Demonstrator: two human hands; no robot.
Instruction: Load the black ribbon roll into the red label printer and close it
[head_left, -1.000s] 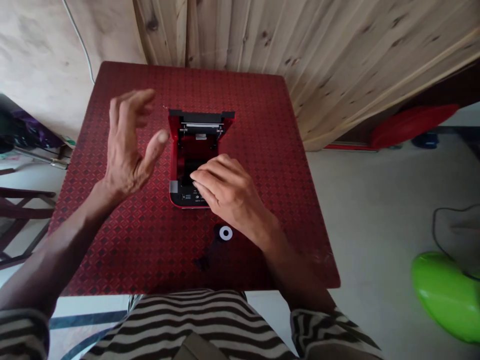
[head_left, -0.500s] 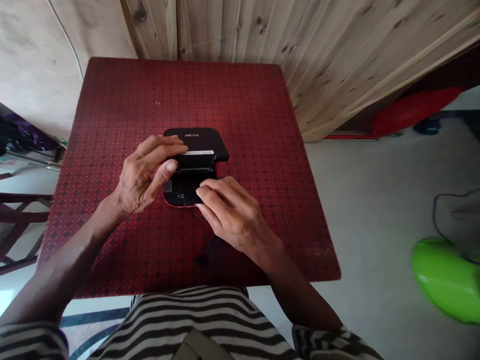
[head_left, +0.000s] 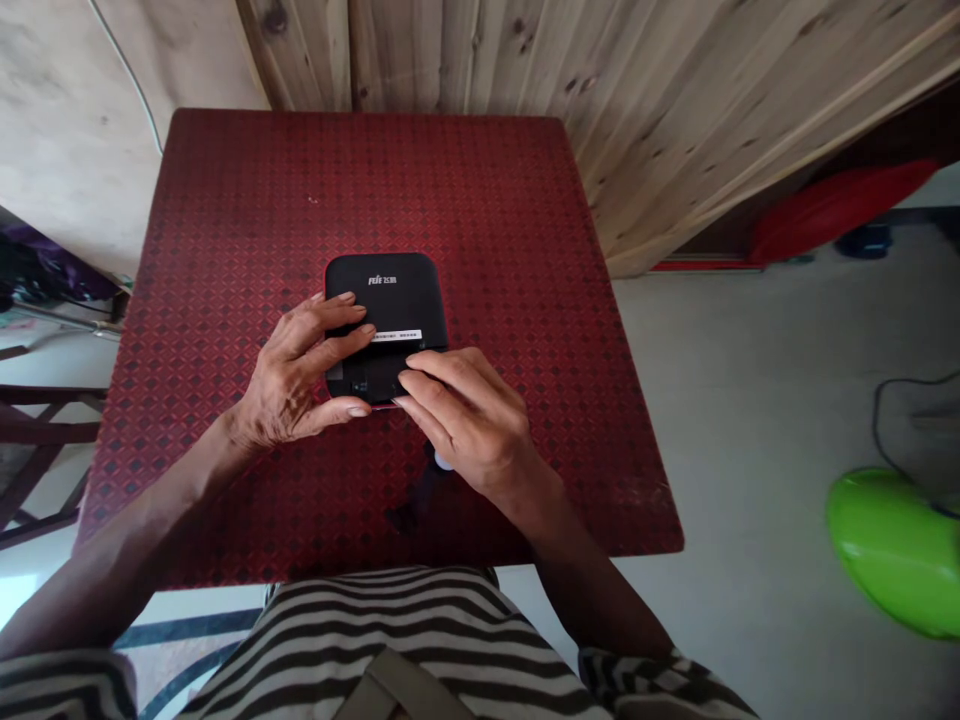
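Note:
A flat black device with a red rim lies on the red patterned table, its white lettering and a barcode sticker facing up. The rear panel is down flat against the body, and a darker recessed section shows along the front. My left hand grips the device's left side, fingers on top and thumb at the front edge. At the front right corner, my right hand has its fingers pressed together on the recessed part and edge. Its fingers hide that corner.
Wooden planks run behind the table. On the floor to the right are a green rounded object, a dark cord and a red object. Part of a dark wooden chair shows at the left.
The device's black panel, tilted up before, has come down flat onto the body. My left thumb has moved from the opening to the front edge; my right hand stays at the front right corner.

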